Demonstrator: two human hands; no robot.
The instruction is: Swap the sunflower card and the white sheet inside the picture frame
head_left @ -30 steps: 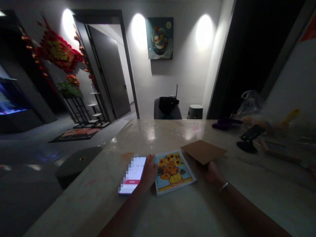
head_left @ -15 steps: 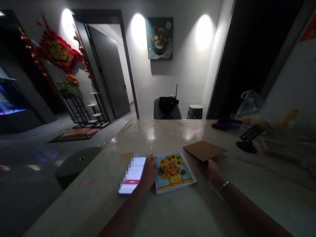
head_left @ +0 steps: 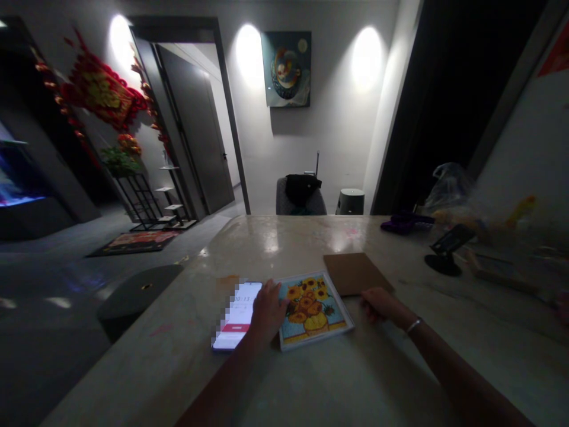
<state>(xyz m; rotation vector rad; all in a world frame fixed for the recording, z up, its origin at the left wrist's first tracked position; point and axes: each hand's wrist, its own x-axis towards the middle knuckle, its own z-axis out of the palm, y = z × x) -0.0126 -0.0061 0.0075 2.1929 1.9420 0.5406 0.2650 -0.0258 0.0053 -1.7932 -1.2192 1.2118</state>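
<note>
A square sunflower picture [head_left: 313, 308] in a clear frame lies on the pale stone table [head_left: 311, 385]. My left hand [head_left: 269, 311] rests at its left edge, fingers apart, between it and a lit phone [head_left: 240, 314]. To the right of the picture, a brown square board [head_left: 355, 273] lies nearly flat, its left side close against the frame. My right hand [head_left: 380, 303] is at the board's near edge, fingers bent together; whether they still pinch the edge is too dim to tell. A bracelet is on the right wrist.
Farther right stand a black phone stand [head_left: 444, 261], a wooden frame [head_left: 502, 273], a purple item [head_left: 404, 223] and a clear plastic bag [head_left: 448, 187]. Beyond the table is a chair [head_left: 282, 201] with black cloth on it. A dark stool [head_left: 133, 293] stands left.
The brown board has come down from a raised, tilted position and shifted slightly left. My right hand has turned and now lies over its near edge. My left hand has moved slightly onto the frame.
</note>
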